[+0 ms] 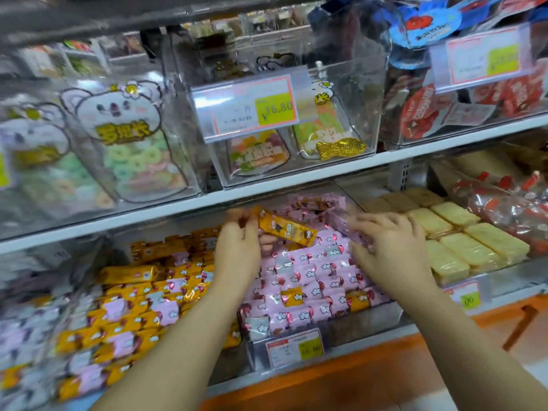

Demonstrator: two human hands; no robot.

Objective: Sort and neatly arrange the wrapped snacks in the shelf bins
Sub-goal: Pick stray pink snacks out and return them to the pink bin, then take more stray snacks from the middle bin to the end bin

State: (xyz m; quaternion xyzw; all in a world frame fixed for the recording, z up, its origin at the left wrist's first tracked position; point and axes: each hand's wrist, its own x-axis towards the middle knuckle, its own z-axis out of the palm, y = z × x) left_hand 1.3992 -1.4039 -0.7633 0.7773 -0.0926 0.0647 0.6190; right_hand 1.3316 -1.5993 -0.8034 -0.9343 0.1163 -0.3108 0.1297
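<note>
My left hand [237, 247] pinches one end of an orange wrapped snack bar [286, 229] and holds it just above the pink snacks. The middle bin [367, 321] on the lower shelf is packed with pink wrapped snacks [314, 271], with two orange ones [292, 296] among them near the front. My right hand [388, 247] hovers over the bin's right side, fingers curled down onto the pink packs; motion blur hides whether they grip one. The bin to the left holds orange snacks [139, 274] mixed with pink ones [169, 311].
Pale yellow wrapped cakes [465, 244] fill the bin to the right, red packs [510, 209] beyond them. Clear bins with candy bags [130, 149] and a price tag [252, 105] sit on the upper shelf, whose white edge [296, 182] runs close above my hands.
</note>
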